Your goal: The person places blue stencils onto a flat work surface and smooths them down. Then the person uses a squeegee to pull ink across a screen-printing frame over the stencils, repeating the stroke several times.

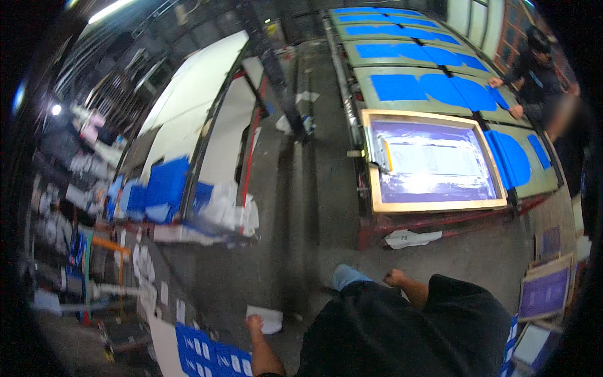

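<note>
My left hand hangs at lower center with fingers curled, in front of a white sheet; I cannot tell if it touches it. My right hand is curled beside my dark clothing, its contents unclear. A blue shoe or cover shows below me. Ahead on the right, a wooden-framed purple screen lies on a long table, with a yellow-edged squeegee at its left end. Flat blue pieces lie on the table's rows. Blue printed pieces lie at bottom left.
A white-topped table on the left holds blue fabric. A dark post stands between the tables. A co-worker leans over the right table's far side, near another person. Spare screens stand at lower right.
</note>
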Tool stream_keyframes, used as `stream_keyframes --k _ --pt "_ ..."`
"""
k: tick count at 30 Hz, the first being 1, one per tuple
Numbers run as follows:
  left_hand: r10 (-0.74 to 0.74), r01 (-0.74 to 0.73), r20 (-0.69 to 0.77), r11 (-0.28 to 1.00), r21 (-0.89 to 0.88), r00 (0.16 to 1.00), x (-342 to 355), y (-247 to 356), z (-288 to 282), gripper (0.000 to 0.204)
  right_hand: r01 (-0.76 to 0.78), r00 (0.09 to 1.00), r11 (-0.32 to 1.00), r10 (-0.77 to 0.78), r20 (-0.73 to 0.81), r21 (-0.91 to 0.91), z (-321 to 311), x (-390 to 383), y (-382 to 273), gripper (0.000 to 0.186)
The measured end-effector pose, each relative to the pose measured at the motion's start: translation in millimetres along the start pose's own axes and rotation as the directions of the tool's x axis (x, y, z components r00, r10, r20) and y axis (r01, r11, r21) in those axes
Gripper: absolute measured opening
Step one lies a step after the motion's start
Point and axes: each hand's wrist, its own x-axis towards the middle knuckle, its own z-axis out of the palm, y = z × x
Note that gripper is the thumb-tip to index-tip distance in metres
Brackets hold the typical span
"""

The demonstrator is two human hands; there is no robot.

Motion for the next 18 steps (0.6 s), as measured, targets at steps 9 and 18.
stream_keyframes --k 9,18 --pt "0.157 -0.31 0.406 0.886 0.344 0.9 91 196 444 0.021 0.095 0.861 0.983 -0.003 -0.508 0.155 19 55 15 0.025" --pt "0.0 -0.835 0.994 0.542 0.093 0.111 -2 199 892 0.024 0.686 0.327 -0.24 0.945 0.003 0.687 -159 -46 -150 0.065"
